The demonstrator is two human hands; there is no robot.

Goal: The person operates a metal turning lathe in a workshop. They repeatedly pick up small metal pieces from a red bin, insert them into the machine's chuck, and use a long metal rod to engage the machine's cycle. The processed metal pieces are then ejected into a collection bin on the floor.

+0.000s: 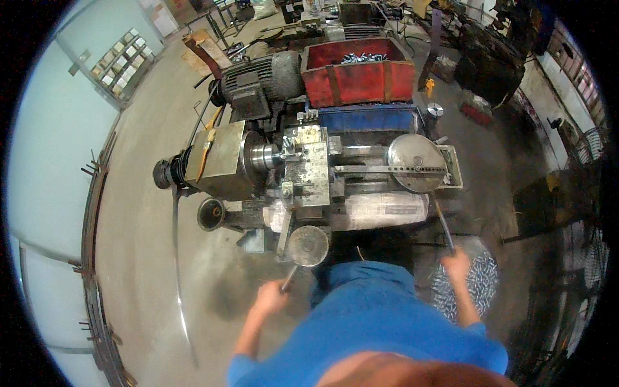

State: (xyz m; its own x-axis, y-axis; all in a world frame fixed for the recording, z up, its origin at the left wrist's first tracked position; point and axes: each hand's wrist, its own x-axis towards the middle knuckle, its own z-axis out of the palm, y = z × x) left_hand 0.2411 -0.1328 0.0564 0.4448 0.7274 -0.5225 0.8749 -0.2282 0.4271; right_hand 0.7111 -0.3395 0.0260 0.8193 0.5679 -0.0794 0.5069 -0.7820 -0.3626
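A small metal lathe stands in front of me. At its front, a round metal disc (pixel 308 246) carries a short handle (pixel 289 278), and my left hand (pixel 271 298) is closed around that handle. To the right, my right hand (pixel 456 266) grips a long metal lever (pixel 443 223) that runs up toward a larger round plate (pixel 416 155). A flat bar with a row of holes (pixel 387 169) crosses this plate. Between the hands and beyond them sits the tool slide (pixel 313 168), close to the spindle chuck (pixel 263 157) on its left.
A red bin (pixel 358 85) of small metal pieces rests behind the lathe above a blue tray (pixel 367 119). Left of it is an electric motor (pixel 263 77). Another heap of small metal pieces (pixel 480 284) lies by my right forearm. A thin rod (pixel 179 284) extends at left.
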